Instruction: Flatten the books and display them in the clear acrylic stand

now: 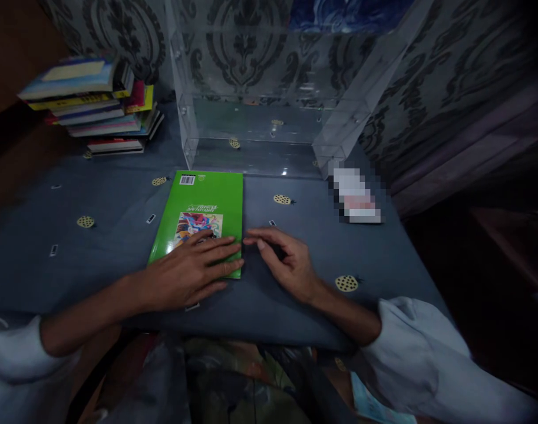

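A green book (pixel 213 191) with a barcode and a colourful picture lies flat on the table, its printed title upside down from where I look. Across its lower part rests my left hand (pixel 198 268), palm down with the fingers stretched out and nothing held. My right hand (pixel 286 256) is just beyond the book's right edge, fingers extended toward it and the thumb a little apart. Nothing shows between those fingers; whether the fingertips touch the book's edge I cannot tell. My left palm and fingers hide part of the picture.
A clear acrylic rack (pixel 251 159) stands behind the book, with a blue patterned item (pixel 348 15) high in it. At the back left is an uneven stack of books (pixel 92 106). A blurred-out object (pixel 355 194) lies at the right on the patterned tablecloth (pixel 313 235).
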Available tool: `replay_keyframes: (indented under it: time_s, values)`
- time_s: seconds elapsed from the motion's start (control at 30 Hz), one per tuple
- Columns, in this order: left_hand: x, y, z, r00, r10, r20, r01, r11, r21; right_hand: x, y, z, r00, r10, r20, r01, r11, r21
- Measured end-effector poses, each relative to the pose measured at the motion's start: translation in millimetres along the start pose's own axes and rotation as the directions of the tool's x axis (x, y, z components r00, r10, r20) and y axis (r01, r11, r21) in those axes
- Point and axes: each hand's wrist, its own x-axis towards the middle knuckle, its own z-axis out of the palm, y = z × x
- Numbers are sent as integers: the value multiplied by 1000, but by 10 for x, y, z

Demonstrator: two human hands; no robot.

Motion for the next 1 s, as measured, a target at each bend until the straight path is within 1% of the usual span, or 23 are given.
replay_keyframes:
  time_s: [0.1, 0.17, 0.23, 0.3, 0.4, 0.57, 0.67, 0.83, 0.9, 1.0]
  values:
    - [-100, 151, 17, 1000, 6, -15, -6, 1000, 25, 8, -21, -3, 997, -49, 63, 51, 998, -30]
    - [-152, 219, 38, 999, -5, -33, 7, 999, 48, 11, -47, -4, 984, -119, 129, 126, 991, -44]
    - [-200, 270, 68, 999, -6, -48, 10, 997, 81, 12, -77, -5, 956, -223, 190, 238, 970, -55]
    - [-254, 311, 102, 997, -12, -71, 20, 994, 111, 7, -101, -4, 917, -319, 240, 345, 936, -71]
    - [-358, 355, 139, 992, -65, -112, 79, 990, 119, -8, -117, -5, 870, -396, 293, 440, 893, -99]
    - [-603, 340, 97, 975, -128, -181, 153, 979, 131, -36, -114, -7, 843, -423, 333, 484, 866, -126]
    - [-787, 293, 52, 954, -178, -240, 212, 969, 127, -42, -112, -7, 832, -424, 358, 500, 853, -151]
    - [-1024, 236, -29, 899, -294, -324, 341, 935, 98, -38, -106, -7, 828, -406, 387, 491, 858, -151]
    - [-1060, 223, -47, 875, -320, -364, 374, 923, 89, -28, -104, -11, 834, -387, 394, 475, 866, -155]
    - [-1053, 193, -27, 834, -359, -418, 424, 903, 71, 25, -89, -25, 844, -340, 415, 451, 869, -205]
